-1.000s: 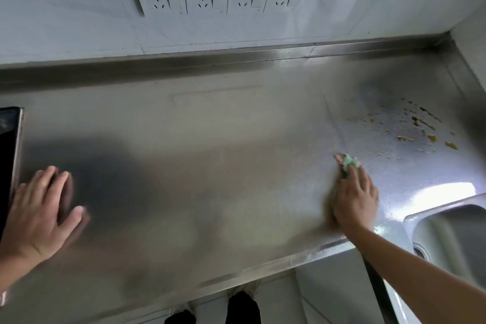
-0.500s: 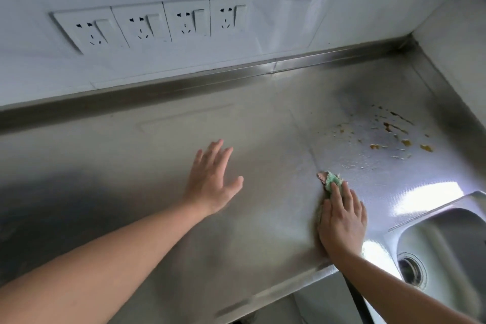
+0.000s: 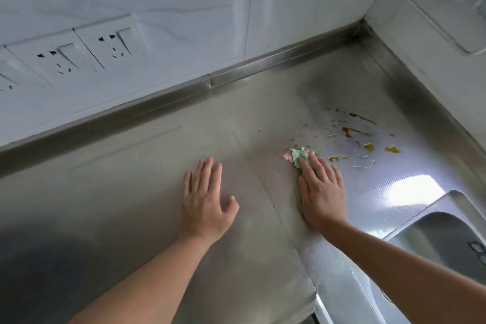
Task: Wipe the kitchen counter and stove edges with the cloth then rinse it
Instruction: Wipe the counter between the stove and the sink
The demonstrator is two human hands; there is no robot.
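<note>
We see white wall sockets [image 3: 79, 56] on the pale wall [image 3: 184, 2] at the far left. Below them a shiny metal strip [image 3: 210, 81] runs along the back of the steel counter [image 3: 131, 166]. The near left part of the counter lies in dark shadow. Our left hand [image 3: 205, 200] is spread flat on the bare counter, fingers wide, holding nothing. Just to its right, our right hand [image 3: 322, 192] lies flat on a small green and pink cloth [image 3: 298, 156], pressing it down on the counter; only the cloth's far end peeks out past the fingertips. Right of the cloth are yellow and brown food bits [image 3: 368, 139]. A bright spot of light [image 3: 413, 189] shines nearby. The steel sink [image 3: 444, 239] sits at the far right.
</note>
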